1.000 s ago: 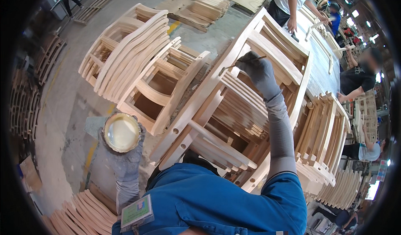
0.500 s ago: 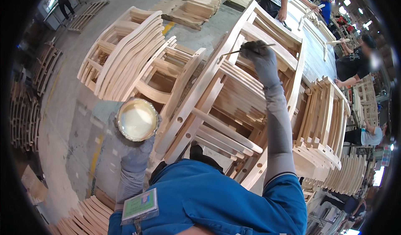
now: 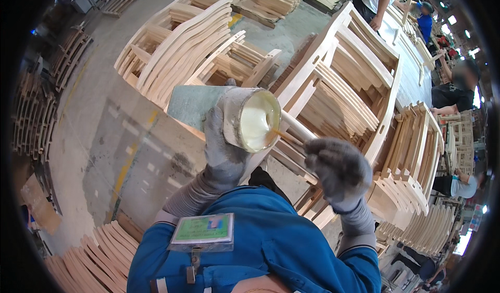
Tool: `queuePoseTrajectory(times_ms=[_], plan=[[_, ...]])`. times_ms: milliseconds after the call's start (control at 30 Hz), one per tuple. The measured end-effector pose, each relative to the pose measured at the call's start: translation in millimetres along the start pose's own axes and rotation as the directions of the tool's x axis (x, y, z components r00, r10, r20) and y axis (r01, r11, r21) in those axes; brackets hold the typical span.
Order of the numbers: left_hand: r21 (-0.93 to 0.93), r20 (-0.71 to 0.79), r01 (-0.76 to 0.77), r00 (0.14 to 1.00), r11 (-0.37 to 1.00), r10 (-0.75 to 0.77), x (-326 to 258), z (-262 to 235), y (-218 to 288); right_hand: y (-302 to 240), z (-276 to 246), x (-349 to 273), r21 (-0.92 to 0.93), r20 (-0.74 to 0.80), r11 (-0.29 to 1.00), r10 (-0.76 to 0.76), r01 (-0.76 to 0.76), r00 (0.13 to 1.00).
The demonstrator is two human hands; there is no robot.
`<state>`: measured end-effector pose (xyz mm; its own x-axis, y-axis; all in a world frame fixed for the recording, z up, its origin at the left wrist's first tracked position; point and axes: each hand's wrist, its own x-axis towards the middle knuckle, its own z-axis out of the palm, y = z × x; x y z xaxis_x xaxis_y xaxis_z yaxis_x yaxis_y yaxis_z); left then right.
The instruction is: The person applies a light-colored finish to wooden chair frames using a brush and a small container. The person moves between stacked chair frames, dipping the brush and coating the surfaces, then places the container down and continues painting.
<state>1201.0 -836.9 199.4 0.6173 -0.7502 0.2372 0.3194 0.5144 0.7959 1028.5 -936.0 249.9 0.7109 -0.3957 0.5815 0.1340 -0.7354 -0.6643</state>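
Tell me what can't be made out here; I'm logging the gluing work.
Head view only:
- Stick: its tip is sunk in the pale liquid, its rear end inside the right hand.
- Cup: the left hand covers its base and its depth is hidden.
- Chair frame: lower rails behind both hands.

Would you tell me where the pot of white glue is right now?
In the head view, centre: the glue pot is held by the left hand, tilted toward the right hand, above stacked wooden chair frames.
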Motion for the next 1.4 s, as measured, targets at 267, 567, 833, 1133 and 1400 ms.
queuePoseTrajectory(times_ms=[267,567,833,1133,1400], plan=[[-0.157,0.073,-0.191,0.976,0.969,0.204,-2,-3,-7,-58,-8,-38,0.588,0.062,0.753,0.322,-0.295,0.945],[-0.305,0.038,0.161,0.987,0.939,-0.157,0,18,-6,-37,13,-56,0.580,-0.212,0.807,0.283,-0.113,0.935],[-0.305,0.121,0.235,0.971,0.923,-0.208,-3,5,-43,-18,-30,-60,0.440,-0.487,0.832,0.538,-0.339,0.688],[-0.461,0.000,0.303,0.940,0.834,-0.342,15,-10,-60,104,-210,-76,-0.026,-0.735,0.794,0.396,-0.607,0.550],[-0.471,0.004,0.275,0.951,0.838,-0.309,19,-38,-58,167,-210,-76,-0.274,-0.714,0.662,0.346,-0.698,0.609]])
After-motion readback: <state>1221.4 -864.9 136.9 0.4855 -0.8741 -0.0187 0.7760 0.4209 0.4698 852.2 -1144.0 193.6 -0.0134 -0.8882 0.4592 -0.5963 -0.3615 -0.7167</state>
